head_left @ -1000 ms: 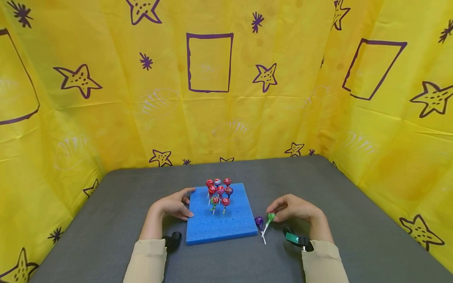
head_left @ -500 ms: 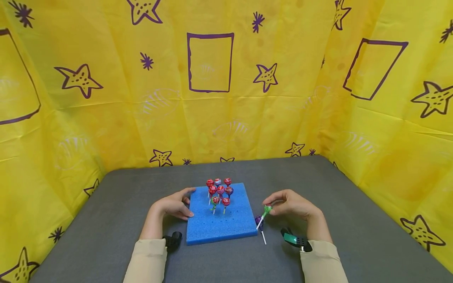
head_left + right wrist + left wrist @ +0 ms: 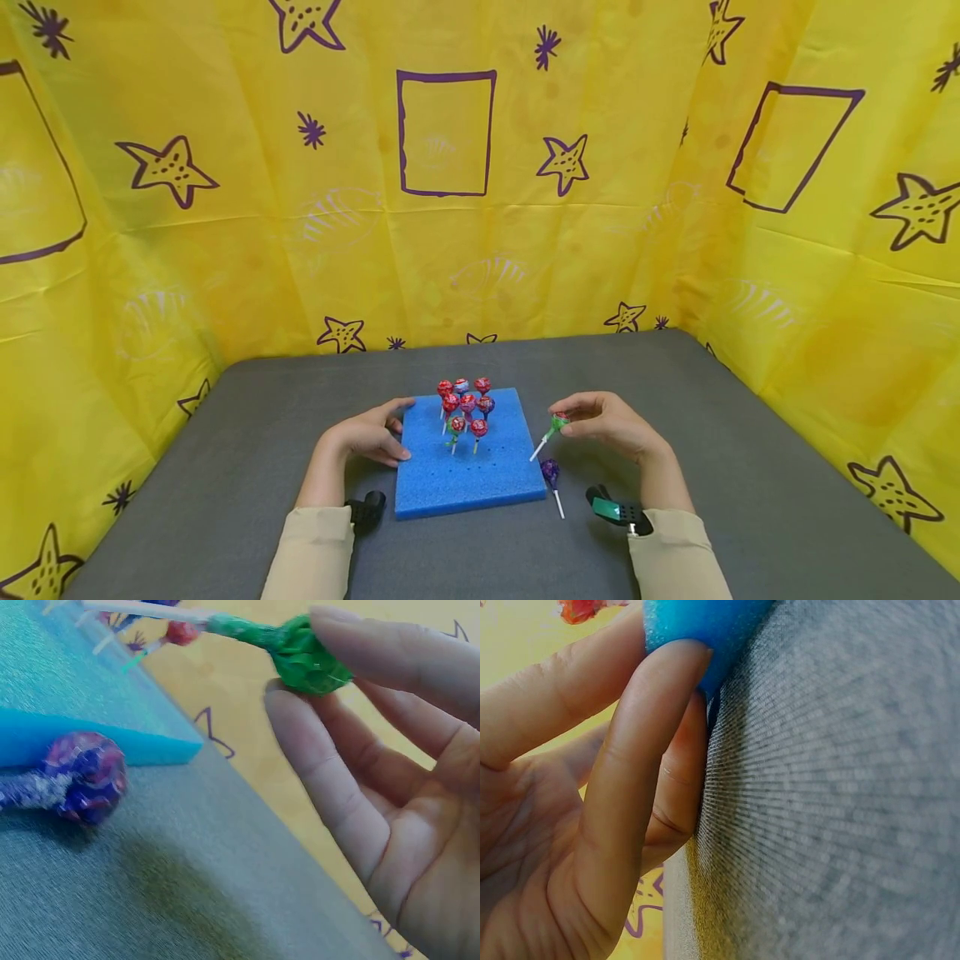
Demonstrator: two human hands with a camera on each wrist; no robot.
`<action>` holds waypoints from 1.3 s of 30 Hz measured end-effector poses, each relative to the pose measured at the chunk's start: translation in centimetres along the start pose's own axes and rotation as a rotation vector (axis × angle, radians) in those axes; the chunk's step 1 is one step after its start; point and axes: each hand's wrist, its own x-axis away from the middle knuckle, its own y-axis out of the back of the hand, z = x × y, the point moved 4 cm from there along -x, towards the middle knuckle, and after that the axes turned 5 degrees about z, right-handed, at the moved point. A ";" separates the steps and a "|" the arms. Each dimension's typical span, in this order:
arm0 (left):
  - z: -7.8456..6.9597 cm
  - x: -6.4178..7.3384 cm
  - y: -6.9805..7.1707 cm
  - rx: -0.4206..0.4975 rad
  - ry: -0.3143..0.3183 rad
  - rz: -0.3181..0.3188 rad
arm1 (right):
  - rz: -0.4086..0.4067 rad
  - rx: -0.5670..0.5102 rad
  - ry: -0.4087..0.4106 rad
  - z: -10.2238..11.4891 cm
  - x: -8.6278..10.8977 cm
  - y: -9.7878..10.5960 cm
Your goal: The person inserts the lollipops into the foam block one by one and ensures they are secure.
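A blue foam board (image 3: 468, 483) lies on the table with several wrapped lollipops standing upright in it, among them a red one (image 3: 478, 427). At the board's left edge my left hand (image 3: 369, 435) holds on with bent fingers; in the left wrist view, the fingertips (image 3: 679, 664) touch the blue foam edge. My right hand (image 3: 611, 425) pinches a green-wrapped lollipop (image 3: 309, 664) by its head between thumb and fingers. Its white stick slants down to the left, near the board's right edge. Below, a purple lollipop (image 3: 551, 473) lies beside the board.
Small holes (image 3: 468, 468) dot the front part of the board. A grey cloth (image 3: 255, 467) covers the table. Yellow curtains (image 3: 450, 233) with purple drawings enclose the back and sides. Each wrist carries a black camera (image 3: 366, 510).
My right hand has lifted the green lollipop from beside the purple one and carried it up and left towards the board. The left hand and the board stay put.
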 end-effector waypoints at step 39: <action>0.2 -0.3 0.2 0.016 0.014 -0.016 | -0.261 0.004 0.031 1.4 -3.9 -3.4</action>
